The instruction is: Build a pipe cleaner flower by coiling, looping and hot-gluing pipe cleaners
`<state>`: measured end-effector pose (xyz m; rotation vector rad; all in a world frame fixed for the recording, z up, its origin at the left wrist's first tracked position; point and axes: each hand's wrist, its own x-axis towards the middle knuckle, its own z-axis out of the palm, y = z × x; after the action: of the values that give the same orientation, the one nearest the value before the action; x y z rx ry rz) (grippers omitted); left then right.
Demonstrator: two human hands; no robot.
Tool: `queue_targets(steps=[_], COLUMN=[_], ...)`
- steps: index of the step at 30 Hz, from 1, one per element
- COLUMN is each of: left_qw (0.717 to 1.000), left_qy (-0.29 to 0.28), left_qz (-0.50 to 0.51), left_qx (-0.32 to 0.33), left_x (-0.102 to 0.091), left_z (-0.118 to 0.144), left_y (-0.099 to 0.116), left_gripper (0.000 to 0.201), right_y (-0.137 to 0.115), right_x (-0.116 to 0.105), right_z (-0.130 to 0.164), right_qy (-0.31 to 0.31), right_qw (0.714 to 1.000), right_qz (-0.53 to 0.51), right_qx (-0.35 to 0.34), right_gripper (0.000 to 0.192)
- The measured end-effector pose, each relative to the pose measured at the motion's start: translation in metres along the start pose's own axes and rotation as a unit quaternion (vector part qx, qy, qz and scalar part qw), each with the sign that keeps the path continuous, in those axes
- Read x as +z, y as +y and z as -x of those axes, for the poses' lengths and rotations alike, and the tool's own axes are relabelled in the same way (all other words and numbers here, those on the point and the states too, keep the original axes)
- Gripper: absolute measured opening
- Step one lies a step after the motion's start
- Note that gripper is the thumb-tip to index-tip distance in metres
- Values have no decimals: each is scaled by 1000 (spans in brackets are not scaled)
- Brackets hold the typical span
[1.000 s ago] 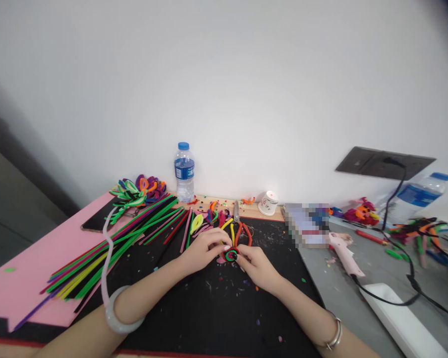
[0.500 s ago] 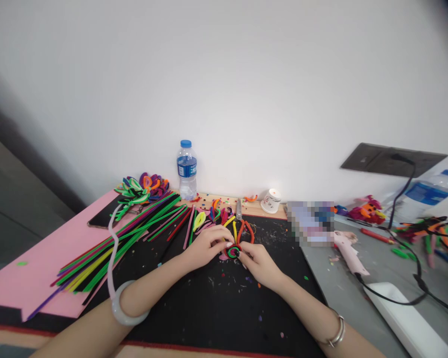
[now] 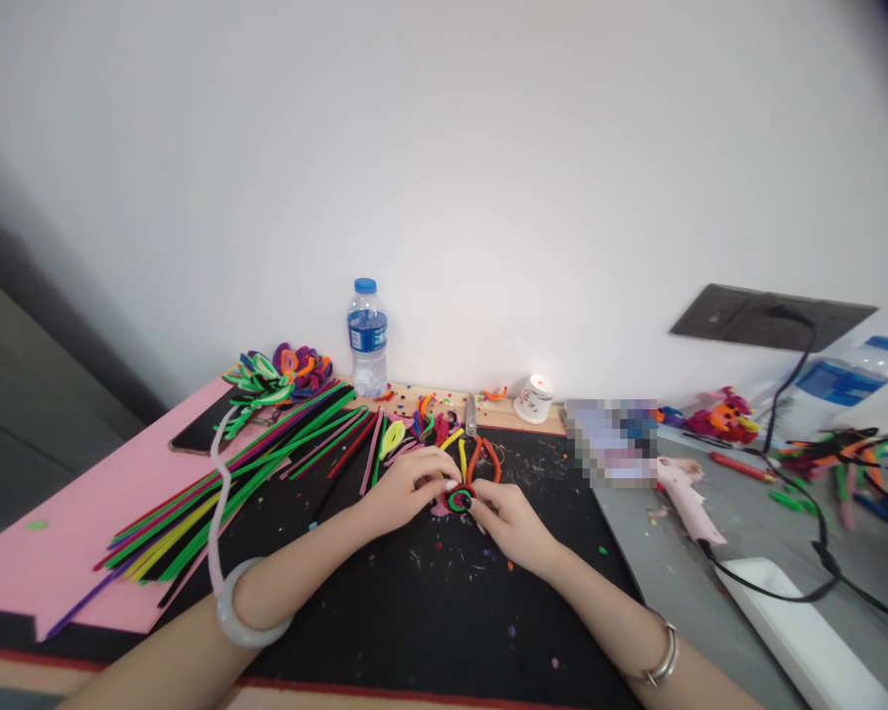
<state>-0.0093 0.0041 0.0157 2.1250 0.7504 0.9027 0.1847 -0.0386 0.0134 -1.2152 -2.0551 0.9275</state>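
Black mat point(image 3: 429, 611), both hands' grip pinching coiled pipe-cleaner disc point(image 3: 460, 500), water bottle point(image 3: 368, 338) behind

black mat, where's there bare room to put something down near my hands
The black mat is mostly bare, bar small scraps, between the two forearms, just below the left hand and right hand holding the coiled pipe cleaner. The pink sheet is bare at its left. Crowded: the pipe cleaner bundle, the pliers behind the hands, the glue gun and cables at right.
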Motion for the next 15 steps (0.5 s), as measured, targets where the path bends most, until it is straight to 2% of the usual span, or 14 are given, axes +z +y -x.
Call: queue_targets(steps=[15], left_qw=[1000], left_qy=[-1], left_qz=[6], left_qx=[-4], left_x=[0], left_z=[0], left_y=[-1], left_gripper=[15], right_y=[2], right_x=[1], right_z=[0], right_qy=[-1], right_qw=[1000], right_qz=[-3], right_qx=[6], right_gripper=[25])
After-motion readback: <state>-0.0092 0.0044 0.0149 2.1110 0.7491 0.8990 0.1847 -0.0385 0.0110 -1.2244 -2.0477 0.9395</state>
